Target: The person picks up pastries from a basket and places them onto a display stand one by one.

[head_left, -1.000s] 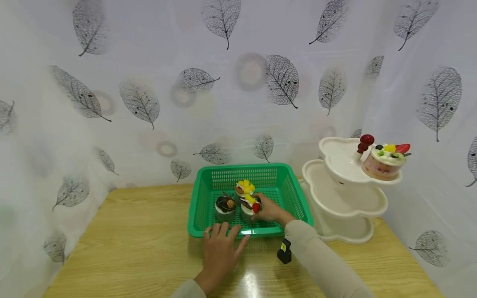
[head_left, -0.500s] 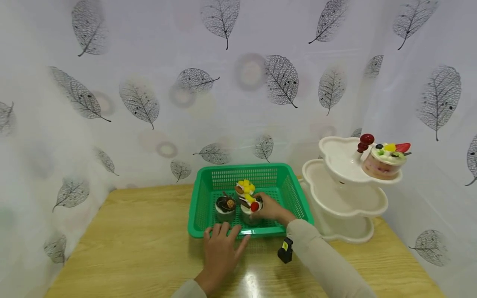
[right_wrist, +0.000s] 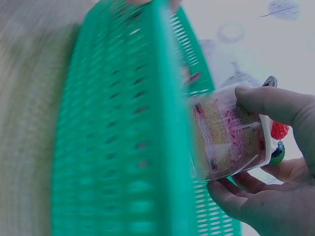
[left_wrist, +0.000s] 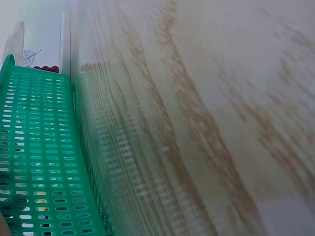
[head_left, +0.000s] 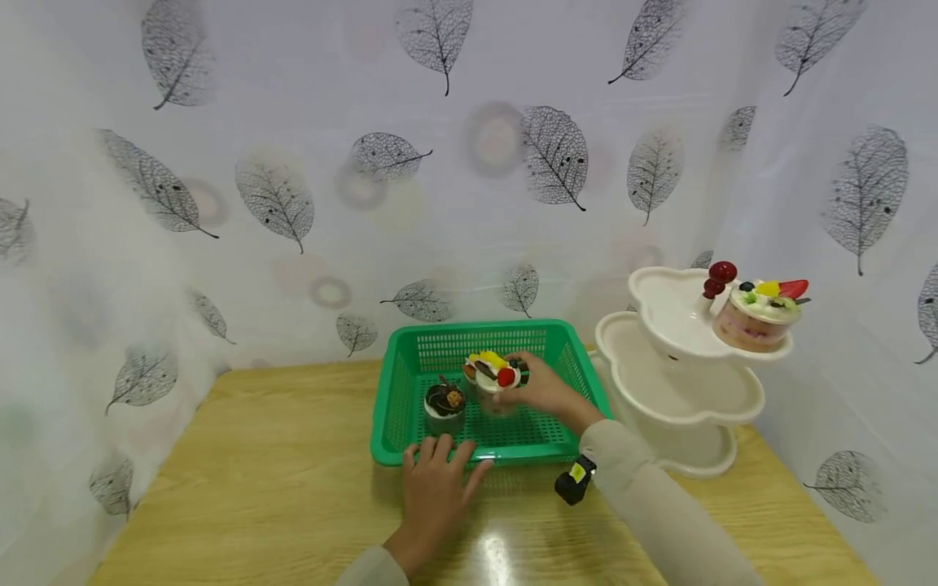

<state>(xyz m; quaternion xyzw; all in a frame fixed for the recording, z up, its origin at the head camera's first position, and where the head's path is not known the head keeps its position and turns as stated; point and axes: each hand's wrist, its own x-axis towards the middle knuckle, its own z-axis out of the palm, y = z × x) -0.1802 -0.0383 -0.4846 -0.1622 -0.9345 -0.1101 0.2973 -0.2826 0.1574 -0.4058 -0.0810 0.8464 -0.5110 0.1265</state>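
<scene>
My right hand (head_left: 545,392) grips a clear dessert cup (head_left: 498,399) topped with strawberry, yellow fruit and a dark berry. In the right wrist view its pink-and-cream cake layers (right_wrist: 226,132) show, with the thumb on one side and fingers on the other. The cup is lifted inside the green basket (head_left: 479,329), near the basket's wall. My left hand (head_left: 437,492) rests its spread fingertips on the basket's front rim. A chocolate-topped cup (head_left: 444,411) stands left of the held one. Behind, a cup with yellow fruit cubes (head_left: 471,361) is mostly hidden.
A white three-tier stand (head_left: 677,391) with scalloped trays stands to the right of the basket. Its top tray bears another fruit-topped dessert cup (head_left: 755,321) beside a red knob (head_left: 721,273). The wooden table (head_left: 293,464) meets a leaf-print curtain (head_left: 330,268).
My right hand has raised the fruit-topped dessert cup a little within the basket, so it now overlaps the cup behind. My left hand has stayed on the rim.
</scene>
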